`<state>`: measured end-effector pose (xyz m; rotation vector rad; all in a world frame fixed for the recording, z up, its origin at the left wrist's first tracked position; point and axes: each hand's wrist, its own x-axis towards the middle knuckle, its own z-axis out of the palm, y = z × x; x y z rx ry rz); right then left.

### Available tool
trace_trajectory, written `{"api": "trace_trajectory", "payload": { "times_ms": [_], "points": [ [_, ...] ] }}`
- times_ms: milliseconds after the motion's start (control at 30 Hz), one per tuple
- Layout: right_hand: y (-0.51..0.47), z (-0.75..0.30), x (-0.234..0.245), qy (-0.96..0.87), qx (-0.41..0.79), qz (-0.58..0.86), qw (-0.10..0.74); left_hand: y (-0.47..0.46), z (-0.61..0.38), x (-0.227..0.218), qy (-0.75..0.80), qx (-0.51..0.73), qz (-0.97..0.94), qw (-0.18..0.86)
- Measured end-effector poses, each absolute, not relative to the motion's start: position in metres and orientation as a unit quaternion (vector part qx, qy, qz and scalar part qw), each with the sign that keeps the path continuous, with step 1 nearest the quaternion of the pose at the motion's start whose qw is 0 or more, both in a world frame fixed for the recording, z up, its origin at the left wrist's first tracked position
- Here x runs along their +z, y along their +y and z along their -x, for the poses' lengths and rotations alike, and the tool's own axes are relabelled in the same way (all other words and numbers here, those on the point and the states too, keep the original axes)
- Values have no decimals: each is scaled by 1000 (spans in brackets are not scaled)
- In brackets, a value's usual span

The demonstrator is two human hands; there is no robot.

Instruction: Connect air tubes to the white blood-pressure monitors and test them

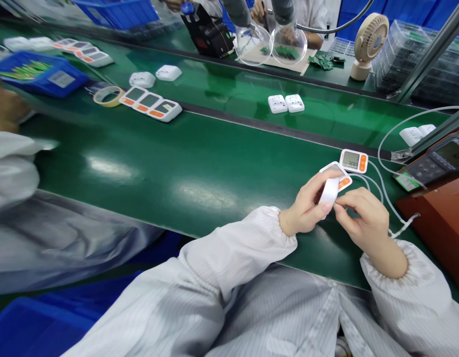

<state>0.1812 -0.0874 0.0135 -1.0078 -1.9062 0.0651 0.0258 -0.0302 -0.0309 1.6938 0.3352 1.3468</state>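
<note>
Green workbench [214,163] | white casing [329,192] over its right end, gripped in left hand [306,204] | right hand [365,218] pinching at casing's edge, anything held hidden | best kept steady | orange-buttoned LCD monitors [351,160] close behind | keep tubing [404,226] slack

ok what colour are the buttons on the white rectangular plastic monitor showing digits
Orange; the buttons show best in the head view.
</note>
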Motion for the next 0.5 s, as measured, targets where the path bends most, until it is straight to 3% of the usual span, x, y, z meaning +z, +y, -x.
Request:
{"api": "trace_trajectory", "payload": {
  "times_ms": [167,500],
  "points": [
    [-87,-180,13,-777,12,422,467,-23,-24,-32,127,553,-730,380],
    [-90,-177,18,-752,-4,435,496,-30,-28,-32,148,550,-662,487]
  ]
}}
